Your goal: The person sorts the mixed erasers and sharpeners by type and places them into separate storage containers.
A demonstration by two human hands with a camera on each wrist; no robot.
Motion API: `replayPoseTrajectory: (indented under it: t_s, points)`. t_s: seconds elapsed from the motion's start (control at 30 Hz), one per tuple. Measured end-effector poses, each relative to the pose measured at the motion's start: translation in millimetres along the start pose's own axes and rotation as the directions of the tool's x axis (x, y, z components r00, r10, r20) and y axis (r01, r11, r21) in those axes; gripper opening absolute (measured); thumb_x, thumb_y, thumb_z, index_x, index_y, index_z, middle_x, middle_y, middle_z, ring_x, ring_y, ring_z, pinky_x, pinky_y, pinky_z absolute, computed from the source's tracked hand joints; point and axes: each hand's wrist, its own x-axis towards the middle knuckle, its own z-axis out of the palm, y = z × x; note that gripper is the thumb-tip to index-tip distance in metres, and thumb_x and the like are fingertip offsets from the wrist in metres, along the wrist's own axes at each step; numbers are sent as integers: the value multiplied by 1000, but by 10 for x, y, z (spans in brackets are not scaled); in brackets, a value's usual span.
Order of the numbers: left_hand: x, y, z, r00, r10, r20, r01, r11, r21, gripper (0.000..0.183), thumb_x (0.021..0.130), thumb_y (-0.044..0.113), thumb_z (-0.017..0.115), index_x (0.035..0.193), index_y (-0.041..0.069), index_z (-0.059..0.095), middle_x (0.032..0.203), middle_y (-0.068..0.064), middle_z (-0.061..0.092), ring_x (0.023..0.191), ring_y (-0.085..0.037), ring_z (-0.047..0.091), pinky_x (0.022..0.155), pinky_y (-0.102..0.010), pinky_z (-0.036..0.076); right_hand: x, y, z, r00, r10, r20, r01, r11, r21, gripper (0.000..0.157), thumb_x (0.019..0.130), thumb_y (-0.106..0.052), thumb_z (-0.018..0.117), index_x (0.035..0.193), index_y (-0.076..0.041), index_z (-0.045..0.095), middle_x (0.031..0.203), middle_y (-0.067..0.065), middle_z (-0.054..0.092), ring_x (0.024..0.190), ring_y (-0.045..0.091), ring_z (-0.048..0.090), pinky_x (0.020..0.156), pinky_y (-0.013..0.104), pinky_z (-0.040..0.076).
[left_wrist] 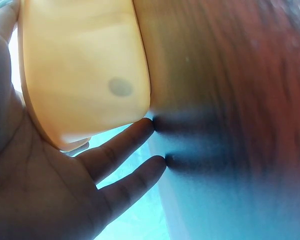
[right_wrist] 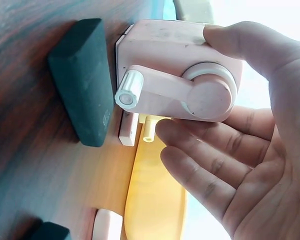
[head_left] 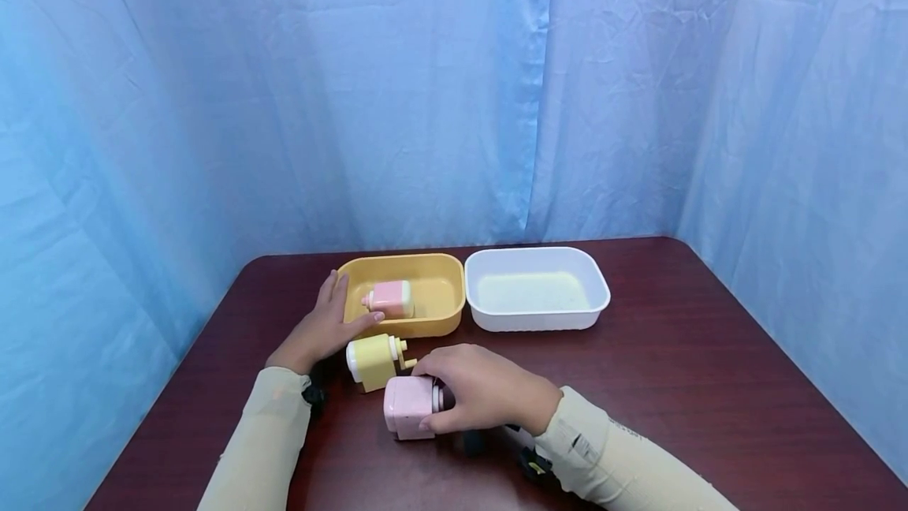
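My right hand (head_left: 489, 385) grips a pink hand-crank pencil sharpener (right_wrist: 160, 47), thumb on one side and fingers on the other. Its crank with a white knob faces the right wrist camera. Just behind it a yellow pencil sharpener (head_left: 372, 361) stands on the table. At the left end of the yellow bin (head_left: 443, 327), my left hand (head_left: 322, 330) rests with fingers straight along the outside and thumb over the front rim. Inside that bin lies another pink pencil sharpener (head_left: 390, 298) with a white end.
A white bin (head_left: 539, 322) stands right beside the yellow one. On the dark red table (head_left: 674, 353), a dark block (right_wrist: 82, 82) of unclear kind lies close to the held sharpener. Blue curtains (head_left: 426, 101) hang behind and at both sides.
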Motion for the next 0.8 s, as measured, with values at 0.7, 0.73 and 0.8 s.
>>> replayPoseTrajectory:
  t_s: [0.7,0.73,0.8]
  points:
    - [-23,3,7,1000,-1,-2,1,1000,-2,115,73,84,45,153,19,-7,159,-5,-15,135,-43,34,97,-60,39,-23,-12,-44,1000,-2,-15,1,1000,-18,45,74,-50,72,108,-23,61,96,-18,57,80,-2,53,71,15,43]
    - [-22,2,5,1000,0,-2,0,1000,-2,115,73,84,45,153,19,-7,159,-5,-15,135,-43,34,97,-61,39,-23,-12,-53,1000,1,-17,-1,1000,-19,45,74,-50,72,108,-23,61,97,-18,57,81,-1,53,71,16,43]
    - [-22,-2,2,1000,0,-2,0,1000,0,115,73,84,45,153,19,-7,159,-6,-15,135,-43,33,97,-61,39,-25,-11,-70,1000,5,-19,-5,1000,-23,45,74,-51,71,108,-23,61,97,-18,57,81,-1,52,72,16,44]
